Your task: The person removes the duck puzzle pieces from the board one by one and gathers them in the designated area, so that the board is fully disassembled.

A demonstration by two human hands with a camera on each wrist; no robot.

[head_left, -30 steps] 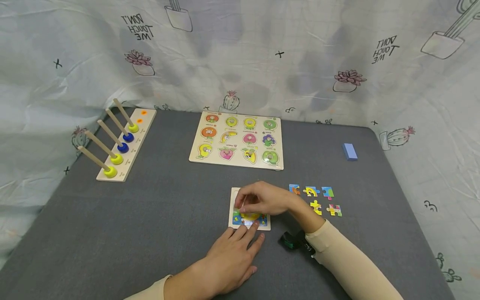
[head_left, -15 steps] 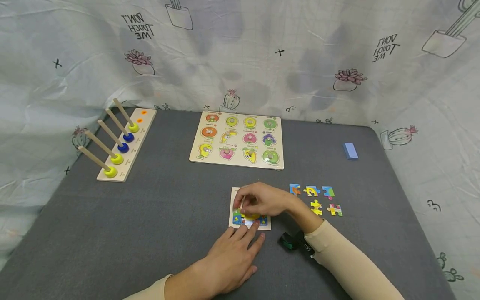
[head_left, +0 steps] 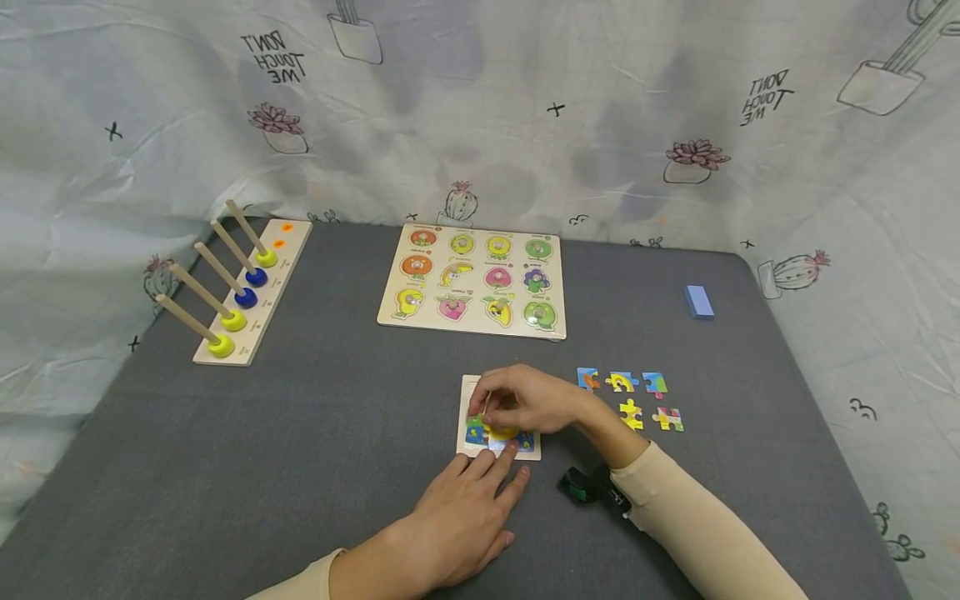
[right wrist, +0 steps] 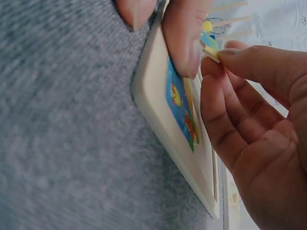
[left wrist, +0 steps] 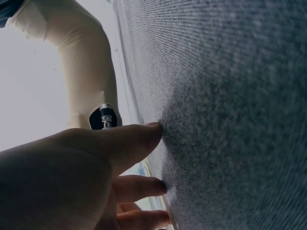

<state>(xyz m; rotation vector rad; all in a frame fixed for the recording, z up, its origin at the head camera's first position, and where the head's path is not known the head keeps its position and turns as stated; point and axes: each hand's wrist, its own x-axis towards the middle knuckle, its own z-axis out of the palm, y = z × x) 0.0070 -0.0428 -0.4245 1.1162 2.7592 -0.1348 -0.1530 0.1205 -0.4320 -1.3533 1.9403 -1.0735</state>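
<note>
In the head view, a small wooden jigsaw tray lies flat on the grey table, its near part filled with colourful pieces. My right hand is over the tray's far part and hides much of it. In the right wrist view, its thumb and index finger pinch a yellow, green and blue jigsaw piece, tilted above the tray. The left hand rests at the near edge with fingers extended, a fingertip pressing on the placed pieces. Its thumb touches the cloth in the left wrist view.
Several loose jigsaw pieces lie right of the tray. A fruit peg puzzle board lies behind it. At the left stands a wooden peg rack with yellow and blue rings. A blue block sits at the right.
My right hand's fingers shift slightly over the tray, and the pale edge seen between them half a second ago shows less clearly. The left hand stays in place.
</note>
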